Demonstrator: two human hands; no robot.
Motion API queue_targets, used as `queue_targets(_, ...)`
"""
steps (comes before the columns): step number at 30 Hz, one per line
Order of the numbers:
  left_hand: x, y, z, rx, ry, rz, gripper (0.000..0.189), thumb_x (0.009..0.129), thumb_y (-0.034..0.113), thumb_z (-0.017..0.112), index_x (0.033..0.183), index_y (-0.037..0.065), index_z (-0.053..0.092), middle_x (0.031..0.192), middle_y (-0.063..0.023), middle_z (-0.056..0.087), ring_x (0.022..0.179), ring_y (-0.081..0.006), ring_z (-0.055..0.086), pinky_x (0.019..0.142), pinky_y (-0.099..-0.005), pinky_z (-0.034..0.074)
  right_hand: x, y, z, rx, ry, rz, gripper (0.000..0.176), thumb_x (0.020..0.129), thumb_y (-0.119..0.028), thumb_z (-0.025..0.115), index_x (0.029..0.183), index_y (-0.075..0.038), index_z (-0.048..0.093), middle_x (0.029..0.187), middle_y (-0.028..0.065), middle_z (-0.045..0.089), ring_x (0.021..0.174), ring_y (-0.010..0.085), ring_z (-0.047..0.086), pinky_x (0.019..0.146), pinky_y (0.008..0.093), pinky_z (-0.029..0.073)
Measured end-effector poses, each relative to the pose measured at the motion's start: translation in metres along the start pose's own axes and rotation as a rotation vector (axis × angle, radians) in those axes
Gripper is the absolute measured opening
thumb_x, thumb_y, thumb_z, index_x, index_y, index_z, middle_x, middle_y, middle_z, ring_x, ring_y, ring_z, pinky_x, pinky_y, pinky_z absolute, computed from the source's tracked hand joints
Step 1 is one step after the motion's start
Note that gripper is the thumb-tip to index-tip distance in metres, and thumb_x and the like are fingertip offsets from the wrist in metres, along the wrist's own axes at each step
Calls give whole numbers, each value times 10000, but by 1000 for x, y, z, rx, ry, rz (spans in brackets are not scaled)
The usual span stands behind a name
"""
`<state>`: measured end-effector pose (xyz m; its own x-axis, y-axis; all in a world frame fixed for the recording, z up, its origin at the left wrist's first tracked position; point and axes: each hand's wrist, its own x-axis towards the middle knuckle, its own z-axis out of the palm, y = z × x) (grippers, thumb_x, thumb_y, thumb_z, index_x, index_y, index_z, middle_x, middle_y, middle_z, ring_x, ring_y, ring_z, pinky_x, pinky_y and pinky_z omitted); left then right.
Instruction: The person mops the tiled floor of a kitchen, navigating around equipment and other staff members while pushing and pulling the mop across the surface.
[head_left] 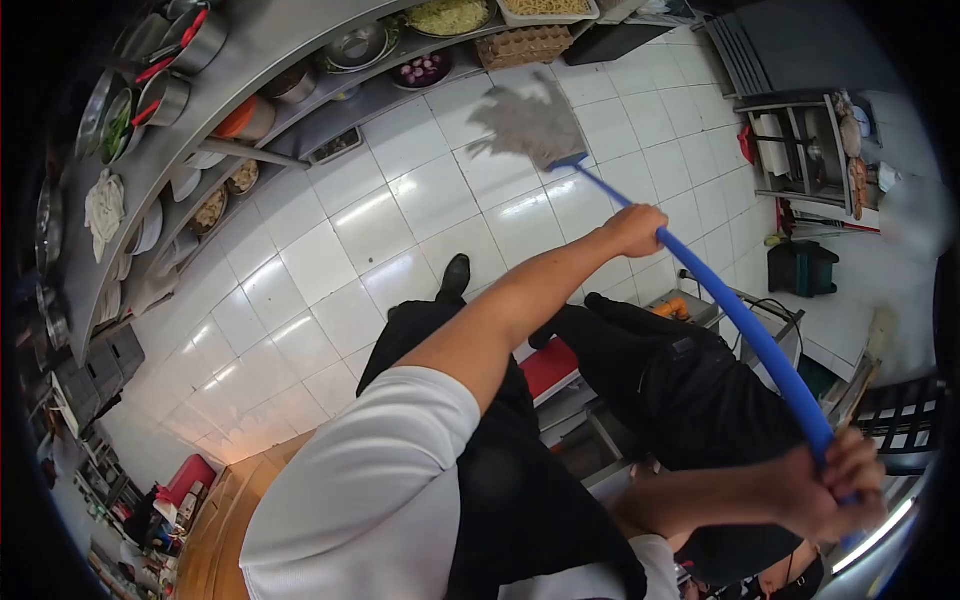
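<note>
So my left hand [637, 230] is wrapped round the blue handle [740, 310], right hand [835, 485] gripping near its top end. Mop head [525, 120] is on the far tiles [430, 190], near the steel shelving [270, 45]. Swing wide left and I could clip that low bowl [428, 86]. Tiles look shiny, maybe wet, so my shoe [455, 277] might slip. Someone's black trousers [650, 375] are close too, easy to jab.
</note>
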<state>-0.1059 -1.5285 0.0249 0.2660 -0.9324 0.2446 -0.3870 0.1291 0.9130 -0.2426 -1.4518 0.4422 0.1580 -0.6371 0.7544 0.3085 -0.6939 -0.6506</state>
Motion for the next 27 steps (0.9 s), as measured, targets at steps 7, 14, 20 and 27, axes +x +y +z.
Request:
queue_targets(7, 39, -30, -43, 137, 43, -71, 182, 795, 247, 731, 813, 69, 698, 856, -164, 710, 883, -380, 683, 756, -481, 543, -69, 69, 74, -66, 122, -9, 380, 1004, -127, 543, 665, -74, 376, 559, 44, 325, 443, 146, 351, 440, 311, 330)
queue_targets(14, -15, 9, -97, 186, 141, -143, 131, 747, 223, 715, 750, 92, 713, 779, -164, 701, 813, -391, 679, 740, -489, 544, -64, 58, 83, -84, 371, 76, 401, 956, -70, 562, 625, -88, 336, 536, 40, 305, 417, 161, 311, 425, 319, 299)
queue_targets(20, -101, 42, -128, 161, 442, -182, 120, 740, 186, 691, 733, 68, 712, 750, -195, 686, 797, -403, 674, 730, -488, 543, -48, 14, 81, 36, 198, 219, 331, 943, -50, 534, 673, -89, 346, 578, 44, 296, 470, 164, 306, 479, 343, 311)
queue_targets(27, -237, 99, -232, 76, 624, -356, 144, 758, 213, 713, 767, 72, 738, 699, -191, 684, 703, -427, 664, 690, -488, 542, 3, -14, 150, 379, -477, 355, 197, 989, -140, 475, 857, 5, 499, 684, 59, 324, 617, 171, 352, 563, 326, 323)
